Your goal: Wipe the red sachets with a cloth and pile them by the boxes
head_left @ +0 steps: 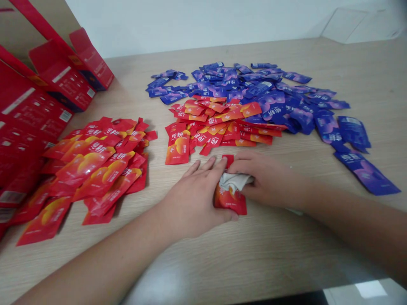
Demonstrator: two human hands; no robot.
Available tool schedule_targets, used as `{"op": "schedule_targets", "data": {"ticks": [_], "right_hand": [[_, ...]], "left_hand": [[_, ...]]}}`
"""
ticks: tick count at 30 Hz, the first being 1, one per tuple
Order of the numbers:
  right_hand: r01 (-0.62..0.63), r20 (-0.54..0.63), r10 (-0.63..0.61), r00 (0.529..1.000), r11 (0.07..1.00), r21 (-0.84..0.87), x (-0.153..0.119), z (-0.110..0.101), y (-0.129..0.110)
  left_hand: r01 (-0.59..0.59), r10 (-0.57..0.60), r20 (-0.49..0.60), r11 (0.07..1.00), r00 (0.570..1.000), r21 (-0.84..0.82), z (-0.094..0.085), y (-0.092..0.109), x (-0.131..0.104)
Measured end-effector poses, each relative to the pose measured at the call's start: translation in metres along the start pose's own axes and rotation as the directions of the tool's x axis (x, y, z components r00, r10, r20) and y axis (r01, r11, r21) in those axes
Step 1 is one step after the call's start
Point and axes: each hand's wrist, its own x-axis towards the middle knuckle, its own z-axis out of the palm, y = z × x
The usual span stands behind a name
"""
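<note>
A red and orange pouch [231, 202] lies flat on the wooden table [197, 262]. Along its left edge rests my left hand [193, 199], fingers spread, the thumb at the pouch's lower edge. My right hand [270, 178] is closed on a whitish cloth [234, 181], which touches the middle of the pouch. Just beyond my hands is a pile of red pouches [222, 127], with one pouch [178, 144] at its left end. A second heap of red pouches [98, 165] sits on the left.
Many blue-purple pouches [232, 84] spread behind the middle red pile, with several trailing right to a near one [367, 173]. Red boxes [63, 76] stand at the left edge. A white wall [203, 25] rises behind the table.
</note>
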Motion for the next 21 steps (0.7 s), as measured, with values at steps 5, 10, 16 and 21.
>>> {"op": "schedule_targets", "data": {"ticks": [5,10,16,21], "right_hand": [[-0.040,-0.027,0.038,0.999,0.997,-0.068,0.002,0.002,0.006],[-0.107,-0.091,0.096,0.991,0.986,-0.125,0.003,0.003,0.014],[-0.113,-0.107,0.095,0.990,0.979,-0.173,0.003,0.004,0.016],[-0.118,-0.113,0.101,0.988,0.981,-0.155,0.001,0.004,0.015]], "left_hand": [[-0.006,0.006,0.001,1.000,1.000,-0.028,0.001,0.000,0.001],[0.006,-0.005,0.022,0.999,1.000,-0.052,-0.002,-0.002,0.000],[-0.025,0.026,0.008,0.997,1.000,-0.073,-0.002,-0.006,-0.003],[0.000,0.000,-0.025,1.000,1.000,-0.016,0.003,-0.005,-0.001]]}}
